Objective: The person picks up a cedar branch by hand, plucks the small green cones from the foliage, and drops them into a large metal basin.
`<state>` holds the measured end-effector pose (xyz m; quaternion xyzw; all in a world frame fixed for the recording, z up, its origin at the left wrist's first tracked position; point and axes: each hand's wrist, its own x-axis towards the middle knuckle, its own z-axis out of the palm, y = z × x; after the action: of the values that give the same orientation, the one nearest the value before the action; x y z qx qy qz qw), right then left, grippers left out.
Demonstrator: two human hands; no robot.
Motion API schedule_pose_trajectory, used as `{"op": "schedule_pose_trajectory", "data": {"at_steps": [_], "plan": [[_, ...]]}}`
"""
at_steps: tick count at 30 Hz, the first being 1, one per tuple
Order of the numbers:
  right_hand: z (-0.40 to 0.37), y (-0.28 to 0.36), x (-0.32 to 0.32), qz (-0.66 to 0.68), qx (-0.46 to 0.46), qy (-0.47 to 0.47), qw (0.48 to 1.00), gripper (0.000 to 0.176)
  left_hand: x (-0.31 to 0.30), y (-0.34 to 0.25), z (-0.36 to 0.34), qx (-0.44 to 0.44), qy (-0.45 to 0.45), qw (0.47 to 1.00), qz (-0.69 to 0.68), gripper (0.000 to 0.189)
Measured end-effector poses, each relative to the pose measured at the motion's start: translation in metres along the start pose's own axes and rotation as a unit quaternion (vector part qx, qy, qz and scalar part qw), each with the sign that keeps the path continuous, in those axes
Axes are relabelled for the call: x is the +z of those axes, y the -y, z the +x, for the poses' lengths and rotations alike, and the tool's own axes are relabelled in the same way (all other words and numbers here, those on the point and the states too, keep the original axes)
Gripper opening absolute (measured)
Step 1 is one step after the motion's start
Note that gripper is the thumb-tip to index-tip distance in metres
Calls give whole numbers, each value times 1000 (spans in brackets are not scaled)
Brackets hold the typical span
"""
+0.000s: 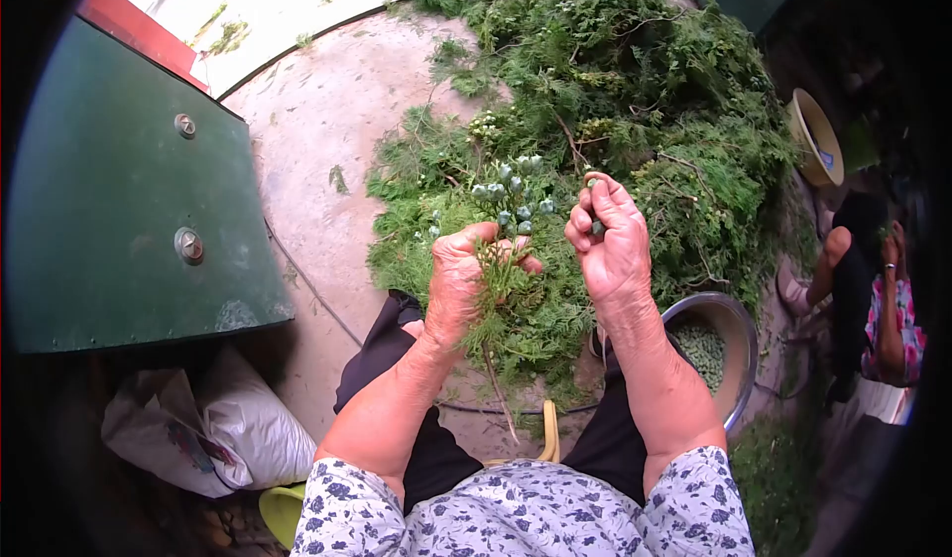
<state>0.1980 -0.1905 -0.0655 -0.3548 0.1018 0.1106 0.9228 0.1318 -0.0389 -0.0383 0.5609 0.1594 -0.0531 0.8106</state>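
Observation:
My left hand point(464, 274) is closed round a green sprig point(506, 271), whose pale blue-green cones point(511, 198) stand up above the fingers. To its right, my right hand point(613, 230) is raised with curled fingers; a small green cone point(597, 228) shows against them, and another bit of green sits at the thumb and fingertip. The two hands are apart. Beneath them spreads a large heap of cut green branches point(635, 91). Beside my right forearm stands a metal basin point(739, 329) with many small green cones point(701, 354) in it.
Green metal doors point(129, 200) stand at the left, above white sacks point(248, 418). A yellow-green container point(283, 513) is at lower left. On the right sits another person point(891, 329) near a yellowish basin point(818, 135). A dark cable point(312, 284) crosses the floor.

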Motion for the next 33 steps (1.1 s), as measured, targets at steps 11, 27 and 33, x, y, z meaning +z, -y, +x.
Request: {"op": "schedule_pose_trajectory", "data": {"at_steps": [11, 27, 33], "plan": [[-14, 4, 21, -219, 37, 84, 971, 20, -1, -3, 3, 22, 26, 994, 104, 17], [-21, 14, 31, -197, 56, 91, 974, 15, 0, -7, 1, -1, -38, 999, 2, 20], [-29, 4, 40, -466, -128, 141, 864, 21, -7, 5, 3, 104, -16, 984, 142, 9]]}}
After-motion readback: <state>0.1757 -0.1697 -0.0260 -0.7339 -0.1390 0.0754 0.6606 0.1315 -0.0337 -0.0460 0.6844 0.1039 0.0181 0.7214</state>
